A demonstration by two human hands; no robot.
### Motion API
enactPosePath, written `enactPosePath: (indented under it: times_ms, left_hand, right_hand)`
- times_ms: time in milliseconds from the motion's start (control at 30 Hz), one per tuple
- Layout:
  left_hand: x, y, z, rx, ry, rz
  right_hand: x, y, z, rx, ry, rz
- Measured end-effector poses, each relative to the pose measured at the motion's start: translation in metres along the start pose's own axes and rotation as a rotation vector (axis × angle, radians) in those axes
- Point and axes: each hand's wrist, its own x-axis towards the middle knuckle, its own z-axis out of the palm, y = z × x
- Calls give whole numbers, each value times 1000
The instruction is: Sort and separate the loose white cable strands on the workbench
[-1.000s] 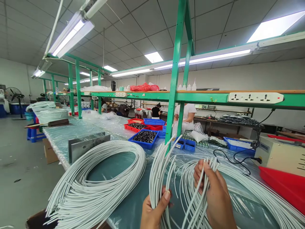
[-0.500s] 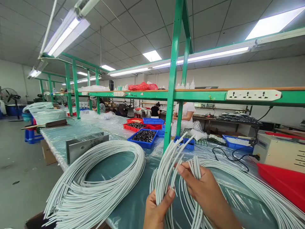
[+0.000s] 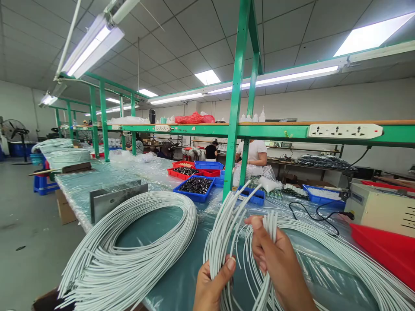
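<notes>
My left hand (image 3: 216,278) is closed round a bundle of white cables (image 3: 221,242), thumb across the front, with the loose ends fanning upward. To its right, my right hand (image 3: 275,255) grips a smaller bunch of white cables (image 3: 270,222), whose ends poke up above the fingers. Its thumb and forefinger are near the left bundle's strands; whether they touch one I cannot tell. Both bundles run down out of view. On the table at left lies a large coil of white cables (image 3: 155,255). Another coil of white cables (image 3: 350,255) spreads behind and right of my right hand.
Metal plates (image 3: 118,198) stand behind the left coil. A blue tray (image 3: 196,188) holds small dark parts. A green post (image 3: 234,108) rises ahead. At right are a red bin (image 3: 385,250), a beige machine (image 3: 382,207) and a black power cord (image 3: 319,214). A person (image 3: 256,153) works beyond the shelf.
My right hand has shifted slightly right, away from the left bundle, and the gap between the two bunches has widened. My left hand has stayed nearly in place.
</notes>
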Motion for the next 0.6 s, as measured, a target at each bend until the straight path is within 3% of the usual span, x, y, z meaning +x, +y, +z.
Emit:
enactPosePath:
  times_ms: [133, 333, 500, 600]
  left_hand:
    - [-1, 1, 0, 8, -41, -15]
    - [-6, 6, 4, -170, -41, 24]
    - [-6, 9, 7, -164, -32, 27]
    - [-5, 8, 5, -118, -48, 36]
  right_hand:
    - [0, 0, 6, 2, -56, 26]
    - [6, -3, -7, 138, 180, -36]
    - [4, -10, -10, 135, 19, 50]
    - [3, -11, -5, 125, -4, 18]
